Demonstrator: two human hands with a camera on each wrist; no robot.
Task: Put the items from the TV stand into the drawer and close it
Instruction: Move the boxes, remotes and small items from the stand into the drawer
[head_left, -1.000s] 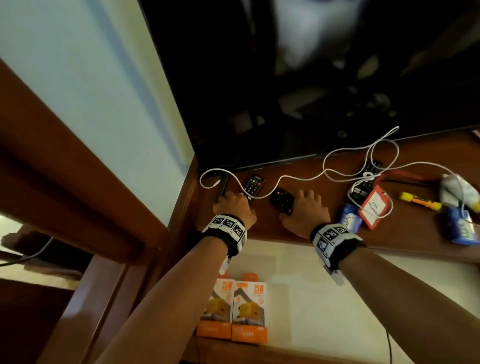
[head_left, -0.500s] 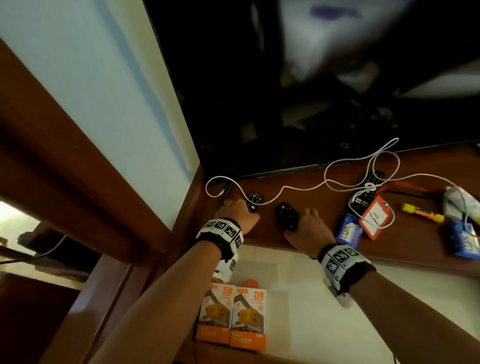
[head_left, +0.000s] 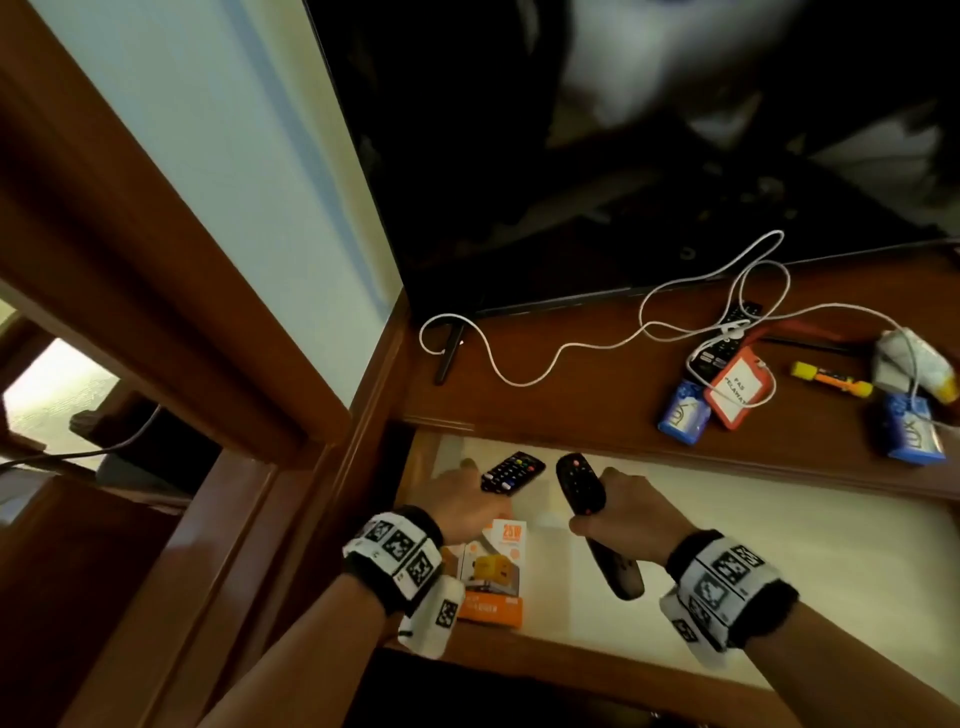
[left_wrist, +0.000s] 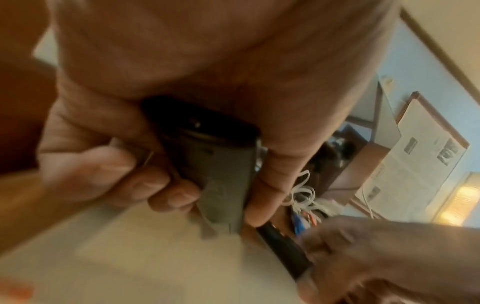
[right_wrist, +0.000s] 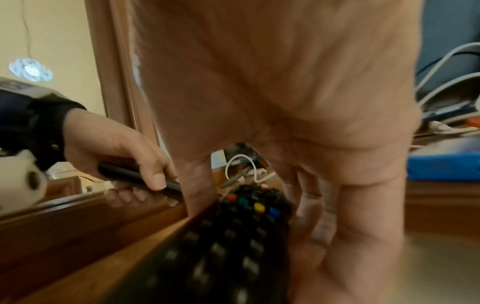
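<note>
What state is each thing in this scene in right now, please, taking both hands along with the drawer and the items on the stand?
Drawer: open.
Left hand: grips a small remote over the drawer.
Right hand: grips a long remote over the drawer.
Orange boxes: lying in the drawer.
White cable: loose on the stand.
Third remote: on the stand, under the cable.
Red badge holder, blue packets, yellow marker: on the stand.
</note>
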